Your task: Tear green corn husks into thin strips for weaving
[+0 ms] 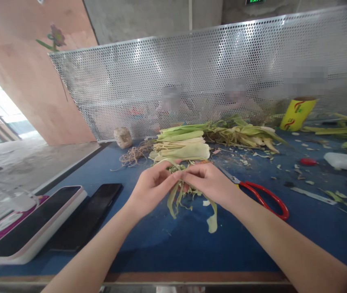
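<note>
In the middle of the head view, my left hand and my right hand meet, thumbs and fingers pinched together. Between them is a small bunch of pale green corn husk strips, whose ends dangle below the fingers. One broader strip droops under my right hand. The fingers hide how the strips cross. Just beyond my hands lie stacked corn husks, green at the back and cream in front. Scissors with red handles rest beside my right wrist, blades partly hidden by it.
On the blue tabletop, phones lie at left. Tangled twine and a stone-like lump sit farther back. Loose husks, a yellow roll, a blade and scraps occupy the right. A perforated metal screen stands behind.
</note>
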Available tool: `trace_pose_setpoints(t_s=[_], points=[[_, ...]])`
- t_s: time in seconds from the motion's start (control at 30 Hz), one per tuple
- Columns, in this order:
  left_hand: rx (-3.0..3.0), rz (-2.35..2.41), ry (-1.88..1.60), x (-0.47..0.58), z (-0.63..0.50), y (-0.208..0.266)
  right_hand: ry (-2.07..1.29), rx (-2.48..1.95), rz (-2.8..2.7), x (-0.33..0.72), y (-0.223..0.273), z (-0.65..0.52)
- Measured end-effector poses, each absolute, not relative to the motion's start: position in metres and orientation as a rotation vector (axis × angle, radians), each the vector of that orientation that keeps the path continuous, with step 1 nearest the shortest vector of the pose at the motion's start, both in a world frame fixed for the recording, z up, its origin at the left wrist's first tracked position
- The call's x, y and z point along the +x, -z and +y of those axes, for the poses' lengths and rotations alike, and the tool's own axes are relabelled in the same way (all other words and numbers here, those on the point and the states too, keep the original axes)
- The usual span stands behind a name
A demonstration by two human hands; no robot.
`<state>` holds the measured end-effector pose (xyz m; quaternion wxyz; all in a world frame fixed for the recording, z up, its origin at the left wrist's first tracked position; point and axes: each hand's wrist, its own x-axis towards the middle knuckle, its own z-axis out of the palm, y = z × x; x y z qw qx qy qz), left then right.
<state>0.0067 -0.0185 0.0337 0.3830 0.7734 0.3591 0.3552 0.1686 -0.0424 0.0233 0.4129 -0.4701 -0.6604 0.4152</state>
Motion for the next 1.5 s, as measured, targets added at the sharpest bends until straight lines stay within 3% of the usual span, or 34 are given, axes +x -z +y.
trace_pose_setpoints(t_s=[0.5,0.73,1.03,1.5], points=[[1.801,0.861,-0.816,0.005,-0.016,-0.041,-0.946,-1.182,-1.507,0.181,-0.03,-0.041],[1.752,0.692,-0.634,0.007,-0.014,-0.031,-0.814,-1.096,-1.825,0.174,-0.031,-0.049],[2.017,0.932,-0.86,0.01,-0.013,-0.029,-0.758,-1.439,-1.741,0.175,-0.034,-0.052],[1.863,0.931,-0.959,0.011,-0.014,-0.036,-0.92,-1.331,-1.749,0.189,-0.032,-0.047]])
